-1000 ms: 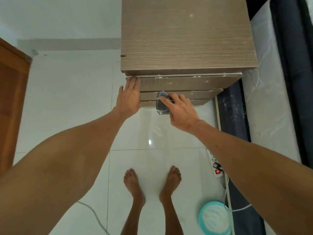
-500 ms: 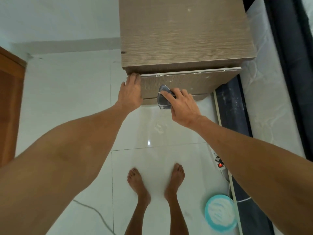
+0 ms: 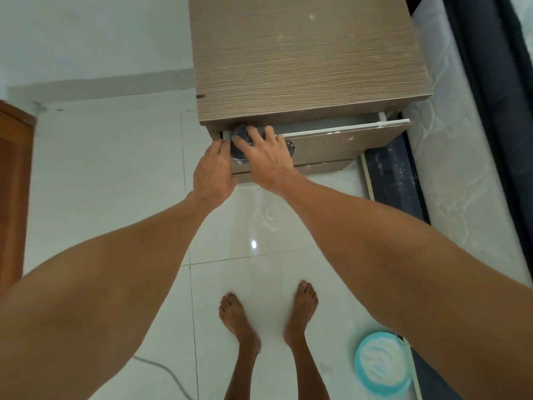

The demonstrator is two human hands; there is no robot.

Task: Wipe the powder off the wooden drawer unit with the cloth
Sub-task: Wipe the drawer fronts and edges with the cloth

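The wooden drawer unit (image 3: 305, 59) stands against the wall ahead of me. Its top drawer (image 3: 346, 140) is pulled out a little, with white powder along its top edge and specks on its front. My right hand (image 3: 265, 155) presses a dark grey cloth (image 3: 239, 145) onto the left end of that drawer's top edge, fingers spread over it. My left hand (image 3: 213, 171) grips the drawer's left corner right beside the cloth, touching it. Most of the cloth is hidden under my right hand.
A teal bowl of white powder (image 3: 382, 363) sits on the white tile floor at lower right, near a cable. My bare feet (image 3: 268, 319) stand on the tiles. A mattress (image 3: 461, 183) lies to the right, a wooden door (image 3: 14, 183) at far left. Spilled powder marks the floor (image 3: 268, 220).
The top drawer has slid out further. My right hand moved the cloth up and left, from the drawer front to the left end of its top edge, next to my left hand.
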